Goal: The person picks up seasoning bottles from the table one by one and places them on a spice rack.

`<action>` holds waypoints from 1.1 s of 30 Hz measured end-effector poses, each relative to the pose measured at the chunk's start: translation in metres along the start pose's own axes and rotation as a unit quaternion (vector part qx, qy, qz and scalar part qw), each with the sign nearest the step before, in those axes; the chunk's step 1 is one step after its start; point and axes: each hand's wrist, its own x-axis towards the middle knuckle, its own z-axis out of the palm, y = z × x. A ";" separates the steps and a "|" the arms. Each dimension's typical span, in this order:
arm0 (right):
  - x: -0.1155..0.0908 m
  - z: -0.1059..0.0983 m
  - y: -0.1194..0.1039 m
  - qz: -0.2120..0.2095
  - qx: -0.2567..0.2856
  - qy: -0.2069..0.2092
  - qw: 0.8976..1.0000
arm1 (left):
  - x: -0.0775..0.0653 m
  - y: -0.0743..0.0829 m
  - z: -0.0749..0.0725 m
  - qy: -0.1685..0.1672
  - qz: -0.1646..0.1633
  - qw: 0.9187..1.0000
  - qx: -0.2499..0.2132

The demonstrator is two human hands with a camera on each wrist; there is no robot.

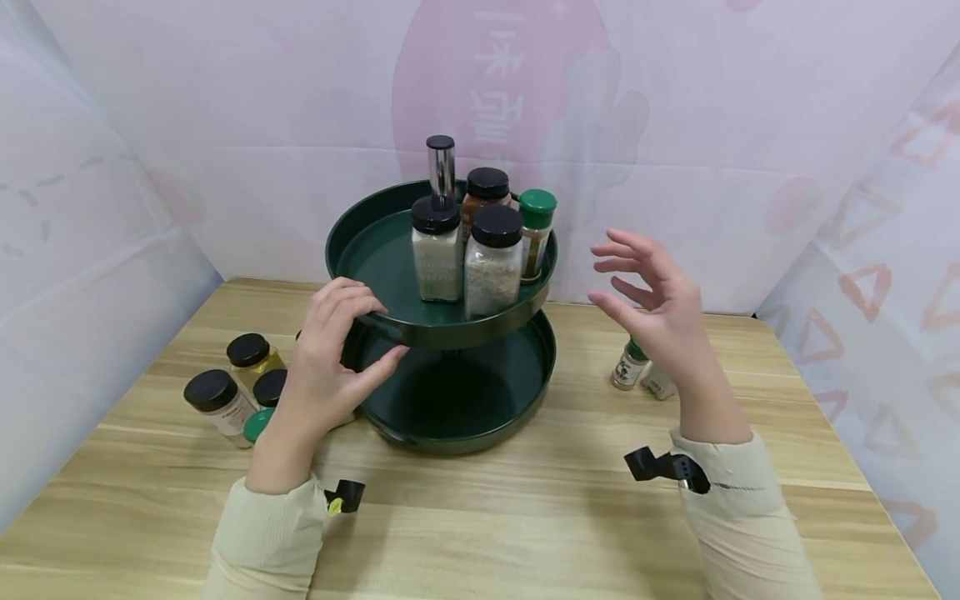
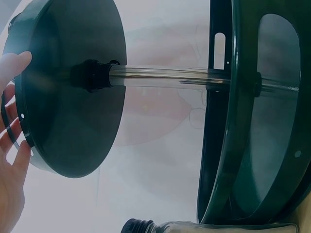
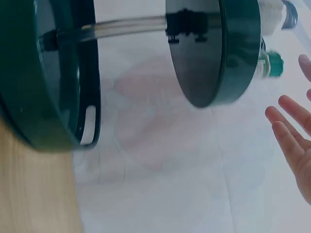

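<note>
The left hand grips the upper tray of the stand by its front-left rim, toward the table's back edge. The right hand, fingers apart, hangs in open space off the tray's right edge. Jars crowd that side.

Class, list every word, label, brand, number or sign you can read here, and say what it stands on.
No text can be quoted with certainty.
Backdrop: pale characters on a pink patch, too faint.
Green-capped bottle on the upper tray: label too small.
Front-left jar there: faint print, unreadable.
Black-capped jar, left on the table: label blurred.
Small bottle, right: label too small.
</note>
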 end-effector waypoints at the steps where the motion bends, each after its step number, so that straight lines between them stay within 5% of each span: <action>1: -0.002 -0.003 0.002 0.004 0.002 0.005 1.000 | 0.000 0.000 0.000 0.000 0.000 1.000 0.000; 9: -0.021 -0.023 0.020 0.026 0.032 0.046 0.998 | 0.001 0.001 0.000 0.000 0.001 1.000 0.001; 16: -0.041 -0.031 0.037 0.032 -0.035 0.078 0.996 | 0.001 0.000 0.000 0.001 0.005 1.000 0.000; 26: -0.057 -0.045 0.051 0.117 -0.098 0.128 0.980 | 0.001 0.000 0.000 0.001 0.003 1.000 0.001; 33: -0.068 -0.054 0.067 0.150 -0.161 0.113 0.969 | 0.000 0.000 0.000 0.003 0.006 1.000 0.003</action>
